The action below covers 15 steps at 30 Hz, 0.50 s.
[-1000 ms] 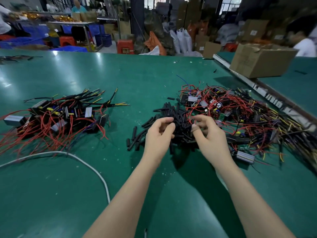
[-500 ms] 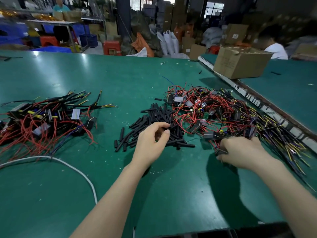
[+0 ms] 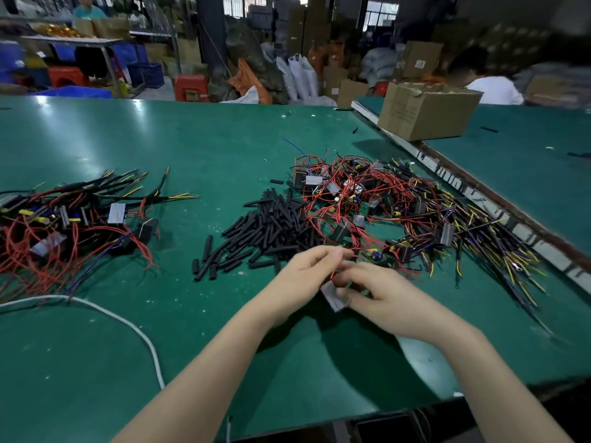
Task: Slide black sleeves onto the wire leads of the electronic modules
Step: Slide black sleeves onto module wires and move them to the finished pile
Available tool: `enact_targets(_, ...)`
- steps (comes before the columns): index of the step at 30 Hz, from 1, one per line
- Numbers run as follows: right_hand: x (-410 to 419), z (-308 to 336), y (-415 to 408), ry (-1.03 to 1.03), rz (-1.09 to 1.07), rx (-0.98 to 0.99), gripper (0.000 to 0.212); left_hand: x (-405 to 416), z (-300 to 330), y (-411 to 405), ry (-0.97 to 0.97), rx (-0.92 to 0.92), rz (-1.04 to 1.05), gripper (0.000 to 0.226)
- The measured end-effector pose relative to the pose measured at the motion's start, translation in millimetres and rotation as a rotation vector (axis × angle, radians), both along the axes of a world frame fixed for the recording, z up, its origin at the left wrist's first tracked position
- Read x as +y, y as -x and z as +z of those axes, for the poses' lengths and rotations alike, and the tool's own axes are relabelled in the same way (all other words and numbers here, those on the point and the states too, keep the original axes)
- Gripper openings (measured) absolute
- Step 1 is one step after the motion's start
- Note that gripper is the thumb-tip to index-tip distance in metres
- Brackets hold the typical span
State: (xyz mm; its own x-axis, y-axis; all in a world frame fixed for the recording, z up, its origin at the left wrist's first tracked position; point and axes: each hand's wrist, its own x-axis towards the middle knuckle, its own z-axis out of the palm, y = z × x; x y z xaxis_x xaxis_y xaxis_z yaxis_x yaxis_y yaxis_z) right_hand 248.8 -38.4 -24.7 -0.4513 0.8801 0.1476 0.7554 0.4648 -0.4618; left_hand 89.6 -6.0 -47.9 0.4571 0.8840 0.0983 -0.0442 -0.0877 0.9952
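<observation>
A heap of short black sleeves [image 3: 268, 230] lies mid-table. To its right sprawls a tangle of modules with red, yellow and dark wire leads [image 3: 393, 209]. A second pile of modules, whose leads wear black sleeves [image 3: 73, 219], sits at the left. My right hand [image 3: 380, 295] is closed on one grey module [image 3: 332, 297], held just above the table in front of the sleeve heap. My left hand [image 3: 303, 276] pinches beside it at the module's red lead; whatever small thing it holds is hidden by the fingers.
A white cable [image 3: 128, 324] curves across the near left of the green table [image 3: 192, 148]. A cardboard box [image 3: 425, 110] stands on the neighbouring table at the right, behind a raised edge strip [image 3: 473, 190]. A person sits beyond the box.
My right hand came back from the right pile carrying a module and met my left hand, which moved away from the sleeve heap toward it. The camera view also shifted slightly.
</observation>
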Motion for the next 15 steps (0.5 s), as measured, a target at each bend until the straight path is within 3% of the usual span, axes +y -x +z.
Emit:
enact_targets(5,-8.1,-4.9,-9.8,-0.029,-0.153,0.271,0.016,4.9,0.9,10.1,-0.028,-0.147,0.044,0.023)
enact_targets(10,-16.1,4.5,-25.4,0.271,-0.277,0.938,0.019,9.3,12.4,26.2,0.107,-0.533,0.107,0.027)
enact_targets(13,-12.1,5.9,-27.8,0.393,-0.502,1.062,0.027,10.9,15.5,31.0,0.157,-0.606,0.135,0.028)
enact_targets(15,-7.1,8.5,-30.9,0.465,-0.667,1.025,0.029,10.6,15.1,31.7,0.199,-0.601,0.135,0.027)
